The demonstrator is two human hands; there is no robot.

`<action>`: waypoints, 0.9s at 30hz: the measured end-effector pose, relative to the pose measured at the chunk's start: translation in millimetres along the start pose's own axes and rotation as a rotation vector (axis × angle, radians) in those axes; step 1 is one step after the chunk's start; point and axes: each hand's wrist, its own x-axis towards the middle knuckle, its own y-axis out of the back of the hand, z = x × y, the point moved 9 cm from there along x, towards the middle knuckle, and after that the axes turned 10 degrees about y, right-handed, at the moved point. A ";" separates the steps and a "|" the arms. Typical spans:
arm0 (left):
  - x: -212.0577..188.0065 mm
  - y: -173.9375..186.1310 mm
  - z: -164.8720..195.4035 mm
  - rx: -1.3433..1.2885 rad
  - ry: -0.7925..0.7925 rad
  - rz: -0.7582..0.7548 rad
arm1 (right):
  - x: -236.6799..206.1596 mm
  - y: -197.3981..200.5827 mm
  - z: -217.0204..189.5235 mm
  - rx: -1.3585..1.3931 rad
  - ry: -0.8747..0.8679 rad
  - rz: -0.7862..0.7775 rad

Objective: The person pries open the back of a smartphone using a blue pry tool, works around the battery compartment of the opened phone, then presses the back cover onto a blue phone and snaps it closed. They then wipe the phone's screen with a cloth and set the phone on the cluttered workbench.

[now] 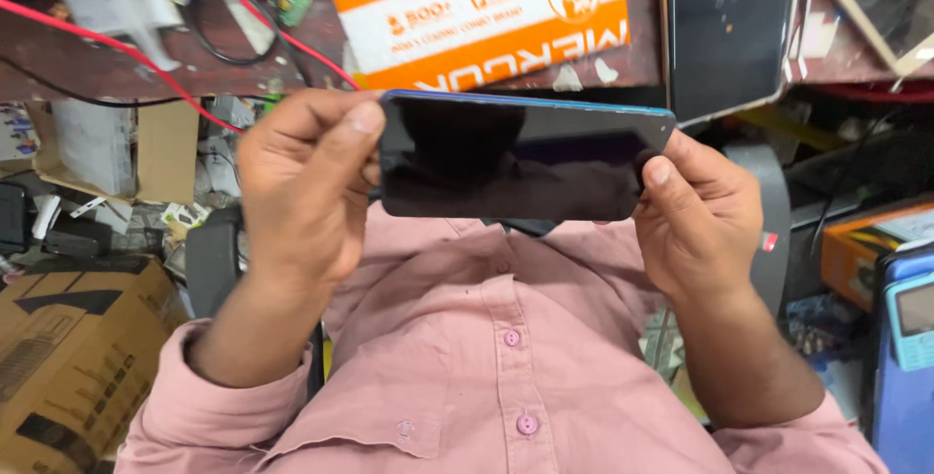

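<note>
A dark smartphone (516, 158) with a black screen and a blue edge is held sideways above my pink buttoned shirt (486, 357). My left hand (302, 187) grips its left end, thumb pressed on the upper left corner of the glass. My right hand (696, 211) holds the right end, thumb against the right edge of the screen. The screen is off and only shows dim reflections.
An orange and white carton (477, 12) and red and black wires (243, 21) lie on the cluttered bench behind. A dark flat panel (730, 26) stands at the upper right, a brown cardboard box (68, 347) at the lower left, and a blue device (905, 338) at the right edge.
</note>
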 end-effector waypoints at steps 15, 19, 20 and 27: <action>27.1 -7.4 58.6 0.555 -0.343 0.155 | 66.2 -71.2 -50.1 -0.855 0.264 -0.050; 34.1 -5.6 56.0 0.582 -0.306 0.193 | 52.3 -74.3 -74.4 -0.897 0.418 -0.144; 33.0 -7.9 56.9 0.589 -0.324 0.192 | 47.5 -77.0 -85.6 -0.936 0.511 -0.173; 7.6 -41.7 79.2 0.986 -0.575 0.311 | 28.5 -63.4 -77.0 -0.793 0.431 -0.195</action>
